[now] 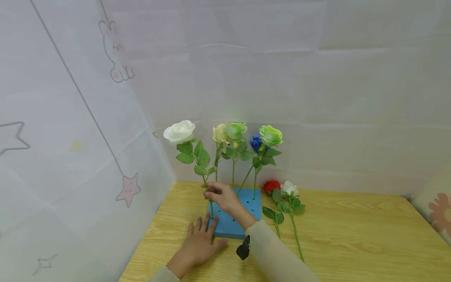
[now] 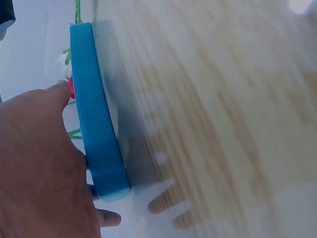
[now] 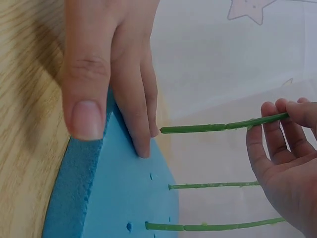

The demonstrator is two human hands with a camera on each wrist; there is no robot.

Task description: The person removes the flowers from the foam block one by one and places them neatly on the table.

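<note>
A white artificial rose (image 1: 180, 132) stands nearly upright in my right hand (image 1: 225, 199), which pinches its green stem (image 3: 208, 129) between thumb and fingers. In the right wrist view the stem's cut end shows free of the holes, close to the left fingertips. My left hand (image 1: 199, 244) lies with straight, spread fingers at the front left corner of a blue foam block (image 1: 229, 233); its fingertips touch the block. Standing in the block are a cream rose (image 1: 219, 134), a green rose (image 1: 235, 131), a blue rose (image 1: 256, 143) and another green rose (image 1: 271, 135).
On the wooden table (image 1: 352, 231), right of the block, lie a red rose (image 1: 271, 186) and a second white rose (image 1: 289, 188). A pale cloth wall (image 1: 317, 98) rises behind the table, and another stands on the left. Several small holes dot the block's top.
</note>
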